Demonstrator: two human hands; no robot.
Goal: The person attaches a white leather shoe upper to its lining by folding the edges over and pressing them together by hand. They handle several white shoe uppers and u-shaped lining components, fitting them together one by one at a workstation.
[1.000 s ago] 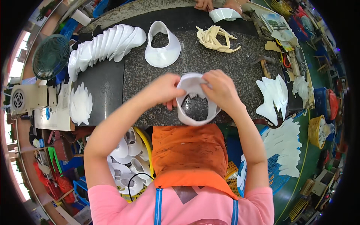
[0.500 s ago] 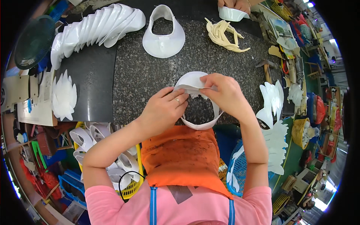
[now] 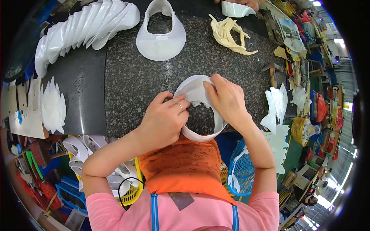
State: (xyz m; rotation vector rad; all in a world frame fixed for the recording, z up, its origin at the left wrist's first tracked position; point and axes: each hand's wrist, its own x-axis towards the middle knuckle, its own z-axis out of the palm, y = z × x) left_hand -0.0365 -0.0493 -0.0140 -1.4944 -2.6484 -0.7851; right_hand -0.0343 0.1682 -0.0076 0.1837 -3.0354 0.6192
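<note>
A white loop-shaped shoe upper, broad at its far end and narrow at its near end, lies at the near edge of the dark stone work surface. My left hand grips the left side of the broad part, fingertips resting on its inner edge. On the far right side, my right hand pinches the rim between thumb and fingers. A ragged, crinkled edge shows along the inside of the opening. A finished-looking white upper stands farther off on the stone.
A row of nested white uppers stands far left. Cream strips lie far right, near a hammer. White cut pieces lie at the left. A yellow basket holds uppers below. Another person's hand holds a white piece.
My right hand has turned over the rim and now presses its right side, and the broad part lies flatter and more open. The view has shifted slightly.
</note>
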